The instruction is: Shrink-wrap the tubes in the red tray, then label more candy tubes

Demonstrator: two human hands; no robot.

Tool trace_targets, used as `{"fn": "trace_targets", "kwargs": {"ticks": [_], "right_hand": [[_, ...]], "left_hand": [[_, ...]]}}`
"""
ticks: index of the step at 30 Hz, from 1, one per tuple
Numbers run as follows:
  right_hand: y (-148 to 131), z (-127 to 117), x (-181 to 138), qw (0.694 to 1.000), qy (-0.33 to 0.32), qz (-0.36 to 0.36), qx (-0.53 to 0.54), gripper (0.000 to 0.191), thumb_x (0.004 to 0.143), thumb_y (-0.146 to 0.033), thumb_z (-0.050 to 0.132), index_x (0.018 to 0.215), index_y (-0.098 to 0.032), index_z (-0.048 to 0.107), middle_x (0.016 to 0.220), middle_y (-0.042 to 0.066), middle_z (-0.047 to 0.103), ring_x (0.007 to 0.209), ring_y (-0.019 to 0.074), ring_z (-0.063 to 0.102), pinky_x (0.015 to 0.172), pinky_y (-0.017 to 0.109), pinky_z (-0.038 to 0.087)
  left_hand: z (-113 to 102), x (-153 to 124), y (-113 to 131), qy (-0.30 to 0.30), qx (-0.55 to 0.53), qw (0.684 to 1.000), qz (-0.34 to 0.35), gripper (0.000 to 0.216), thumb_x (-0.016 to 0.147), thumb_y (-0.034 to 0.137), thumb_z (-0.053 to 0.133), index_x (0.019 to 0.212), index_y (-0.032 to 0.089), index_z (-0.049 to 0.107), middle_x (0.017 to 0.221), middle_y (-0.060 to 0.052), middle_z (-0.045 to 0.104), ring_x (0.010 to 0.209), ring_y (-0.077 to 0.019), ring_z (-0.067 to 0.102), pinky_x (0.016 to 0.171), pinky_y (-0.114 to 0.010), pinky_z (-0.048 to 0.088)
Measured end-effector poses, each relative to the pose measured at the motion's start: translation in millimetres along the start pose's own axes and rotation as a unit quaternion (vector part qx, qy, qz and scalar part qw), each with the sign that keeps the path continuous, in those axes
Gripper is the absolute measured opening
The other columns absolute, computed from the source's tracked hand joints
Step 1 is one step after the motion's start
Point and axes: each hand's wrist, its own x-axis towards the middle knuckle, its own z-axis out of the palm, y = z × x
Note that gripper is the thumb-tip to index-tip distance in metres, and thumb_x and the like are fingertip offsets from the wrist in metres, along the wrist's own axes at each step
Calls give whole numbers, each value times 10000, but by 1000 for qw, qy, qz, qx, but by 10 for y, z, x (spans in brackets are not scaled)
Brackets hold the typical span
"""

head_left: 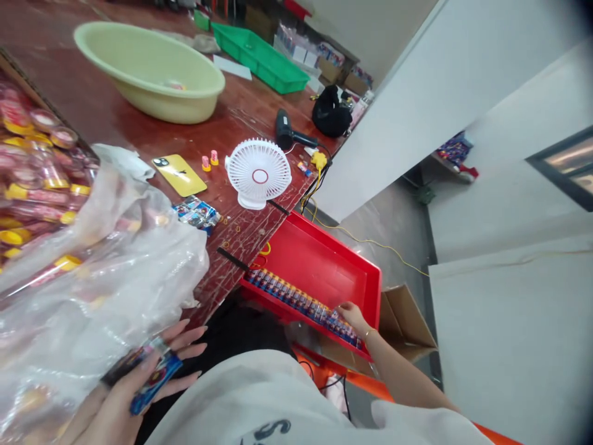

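Note:
My left hand (139, 389) sits at the lower left with a blue and red printed packet (155, 374) lying across its palm, the thumb over it and the fingers stretched out. It rests beside a big crumpled clear plastic bag (92, 278). My right hand (352, 315) reaches down to the red tray (324, 259) and touches the near end of a row of several small tubes (296, 300) lined along the tray's front edge. Its fingers are curled over the tubes; whether it grips one is hidden.
On the worn red table (241, 123) stand a pale green basin (152, 68), a white desk fan (258, 173), a yellow phone (180, 175), a green tray (259, 55) and a black bag (330, 111). A carton of packed goods (32, 167) lies left. A cardboard box (403, 315) sits below the red tray.

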Motion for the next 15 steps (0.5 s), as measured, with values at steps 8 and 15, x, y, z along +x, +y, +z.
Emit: {"fn": "trace_targets", "kwargs": {"ticks": [8,15], "right_hand": [[-362,-106,-94,988,15,-150,-37,190,888,-260,572,1034,-138,574,927,28,618,740,134,604,673,314,526],[-2543,582,-917,818,-73,-570,12,225,769,-152,522,980,-218,560,873,43,615,792,186,582,777,350,489]], "left_hand": [[0,-153,-17,43,3,996,74,543,663,492,739,1158,297,633,1167,-16,703,996,-310,673,632,-341,638],[-235,-332,216,134,-42,979,149,372,505,395,866,734,131,738,634,-41,735,499,-165,640,453,-228,535]]}}
